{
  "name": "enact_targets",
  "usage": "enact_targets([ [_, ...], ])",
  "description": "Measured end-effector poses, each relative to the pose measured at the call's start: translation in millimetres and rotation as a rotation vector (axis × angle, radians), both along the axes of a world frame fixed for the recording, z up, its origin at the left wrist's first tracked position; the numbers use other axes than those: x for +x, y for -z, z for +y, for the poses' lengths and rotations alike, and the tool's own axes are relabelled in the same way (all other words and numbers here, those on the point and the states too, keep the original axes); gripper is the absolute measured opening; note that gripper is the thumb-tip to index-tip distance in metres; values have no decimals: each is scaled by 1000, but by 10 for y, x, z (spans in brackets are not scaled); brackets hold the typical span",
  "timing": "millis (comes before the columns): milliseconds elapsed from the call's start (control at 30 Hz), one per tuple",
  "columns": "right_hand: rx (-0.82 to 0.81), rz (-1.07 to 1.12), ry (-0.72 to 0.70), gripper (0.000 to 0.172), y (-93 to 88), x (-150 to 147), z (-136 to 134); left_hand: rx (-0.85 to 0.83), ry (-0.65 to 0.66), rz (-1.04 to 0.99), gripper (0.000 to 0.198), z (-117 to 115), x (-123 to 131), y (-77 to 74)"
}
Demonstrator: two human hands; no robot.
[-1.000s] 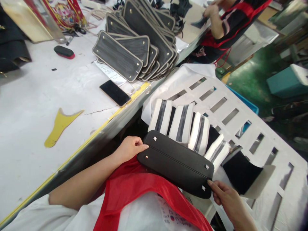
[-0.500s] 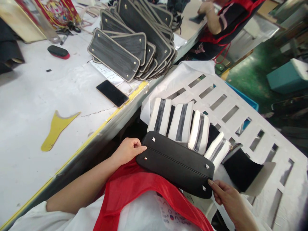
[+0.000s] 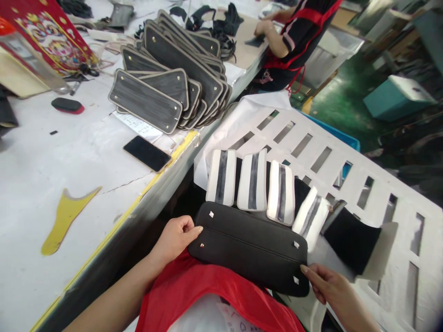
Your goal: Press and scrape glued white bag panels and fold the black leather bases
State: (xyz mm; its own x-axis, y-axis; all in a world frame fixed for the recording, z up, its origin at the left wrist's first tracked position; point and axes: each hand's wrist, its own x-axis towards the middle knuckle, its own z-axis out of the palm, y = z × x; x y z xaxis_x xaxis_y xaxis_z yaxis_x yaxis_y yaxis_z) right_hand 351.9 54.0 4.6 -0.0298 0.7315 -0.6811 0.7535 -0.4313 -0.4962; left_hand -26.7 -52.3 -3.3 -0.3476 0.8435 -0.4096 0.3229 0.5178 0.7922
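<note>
A long black bag base panel [image 3: 247, 246] with rounded corners, a stitched seam along its middle and small studs near the corners is held in front of my red apron [image 3: 207, 281]. My left hand [image 3: 178, 240] pinches its left end between thumb and fingers. At the opposite end my right hand [image 3: 325, 283] grips the edge, thumb on top. Just beyond the panel, several white pieces with a dark stripe [image 3: 252, 182] lie in a row on the slotted white rack [image 3: 320, 159]. A curved black piece [image 3: 353, 240] rests to their right.
On the white table [image 3: 114, 221] to the left lie a phone [image 3: 147, 153], a yellow template [image 3: 65, 216] and a black-and-red oval object [image 3: 67, 105]. A stack of grey-backed panels [image 3: 145, 100] fills the table's far corner. Another person's arm [image 3: 277, 41] works beyond it.
My view has shifted, so the table and rack appear displaced to the left and the table things lower. Both hands still hold the bag base panel, which has turned slightly more level.
</note>
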Motion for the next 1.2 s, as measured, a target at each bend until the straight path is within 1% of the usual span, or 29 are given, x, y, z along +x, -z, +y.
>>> enact_targets([
  [100,10,-15,-8,45,-8,-8,-11,-6,14,22,39,-4,-5,8],
  [200,34,-3,-4,45,-4,0,-19,-19,43,79,39,7,-22,-29],
  [333,101,-10,-9,43,-3,-13,-33,2,111,209,31,51,-68,-79],
  [433,118,-1,-5,41,-32,-36,-93,-26,170,291,28,54,-95,-121],
  [500,153,30,-10,40,-54,-43,-143,-22,220,385,32,59,-110,-153],
  [567,244,30,-39,39,-60,-39,-172,82,306,567,41,106,-101,-182],
  [600,303,15,-53,40,-59,-34,-178,150,378,673,44,151,-70,-200],
  [667,394,-22,-67,43,-57,-25,-185,290,511,845,45,279,84,-250],
  [700,423,-38,-69,44,-58,-22,-190,349,575,886,45,361,215,-281],
  [767,451,-61,-71,46,-63,-20,-205,445,700,877,46,563,574,-331],
  [833,458,-76,-71,46,-62,-15,-219,493,834,781,49,812,1006,-339],
  [867,458,-78,-69,45,-57,-9,-225,488,896,719,52,944,1220,-325],
  [933,453,-68,-66,44,-37,11,-230,419,963,612,56,1197,1594,-271],
  [1000,453,-50,-68,42,-12,37,-229,292,1002,526,55,1392,1854,-212],
  [1033,455,-44,-73,43,-2,50,-225,226,1020,492,53,1459,1936,-189],
  [1100,455,-29,-97,44,7,69,-211,123,1041,444,50,1533,2021,-162],
  [1200,453,-13,-127,48,0,69,-181,74,1032,417,51,1545,2033,-162],
])
